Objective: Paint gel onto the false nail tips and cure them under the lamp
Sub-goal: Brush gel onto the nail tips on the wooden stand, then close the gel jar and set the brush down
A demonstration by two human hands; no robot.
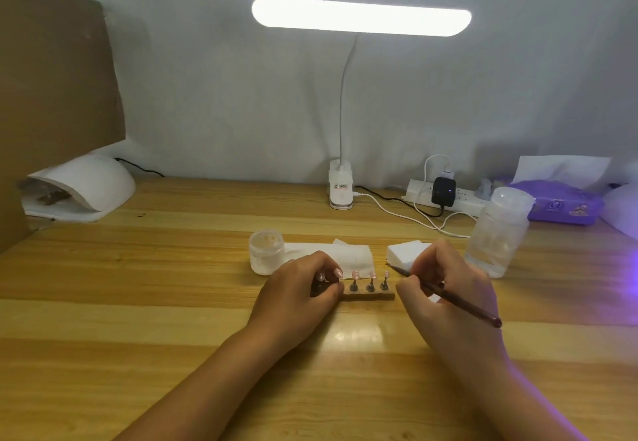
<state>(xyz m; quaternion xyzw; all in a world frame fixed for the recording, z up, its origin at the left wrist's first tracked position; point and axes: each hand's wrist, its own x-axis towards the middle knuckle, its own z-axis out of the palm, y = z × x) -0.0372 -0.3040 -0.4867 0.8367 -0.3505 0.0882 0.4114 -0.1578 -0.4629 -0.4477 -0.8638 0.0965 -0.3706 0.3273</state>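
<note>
A small dark holder bar (371, 296) lies on the wooden table, with pinkish false nail tips (371, 275) standing on little stands along it. My left hand (297, 288) curls over the bar's left end and pinches one of the stands there. My right hand (445, 288) grips a thin dark brush (459, 302) like a pen, its tip pointing left just right of the last nail tip. A small open jar of gel (266, 256) stands behind my left hand. The white curing lamp (83, 188) sits at the far left.
A folded white wipe (348, 256) and a stack of white pads (405, 254) lie behind the holder. A clear plastic bottle (497, 237) stands at right. Further back are a clip desk lamp (341, 188), a power strip (445, 195) with cables, and a purple tissue pack (566, 205).
</note>
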